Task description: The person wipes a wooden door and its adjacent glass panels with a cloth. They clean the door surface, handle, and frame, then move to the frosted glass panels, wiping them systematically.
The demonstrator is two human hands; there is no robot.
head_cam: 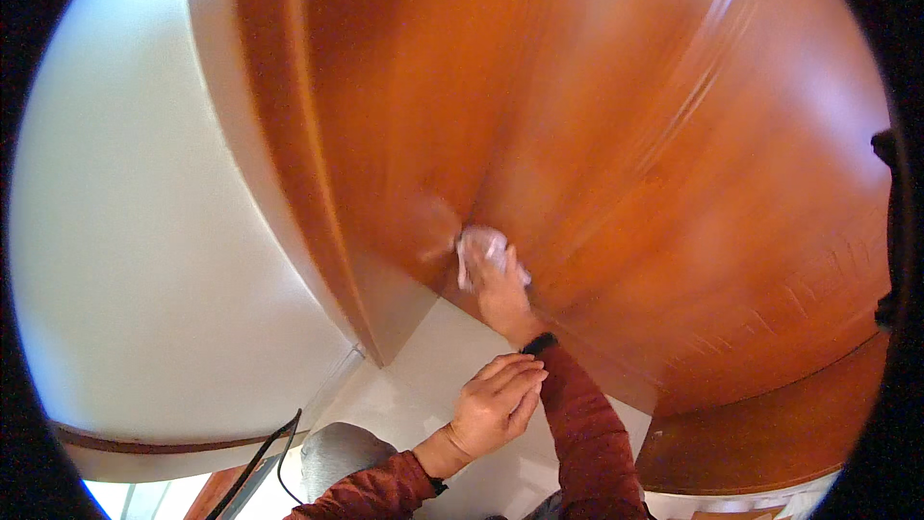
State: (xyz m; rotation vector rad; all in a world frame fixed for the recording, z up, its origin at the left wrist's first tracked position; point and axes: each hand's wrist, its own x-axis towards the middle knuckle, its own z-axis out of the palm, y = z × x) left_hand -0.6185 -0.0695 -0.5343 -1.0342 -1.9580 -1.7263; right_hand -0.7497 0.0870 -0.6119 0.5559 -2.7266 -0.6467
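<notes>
Against the glossy reddish-brown wooden door panel (pixel 592 159) my right hand (pixel 502 296) presses a crumpled pale cloth (pixel 487 245); hand and cloth are blurred. The cloth lies beside a dark seam in the wood, near its lower edge. My left hand (pixel 494 404) is raised in front of my right forearm, near the cuff, with its fingers together and bent. No object shows in it; its palm is partly hidden.
A white wall (pixel 144 231) curves along the left, beside the wooden door frame (pixel 310 123). Below lies a pale tiled floor (pixel 404 361). A black cable (pixel 263 451) hangs at the lower left, near a grey rounded thing (pixel 343 451).
</notes>
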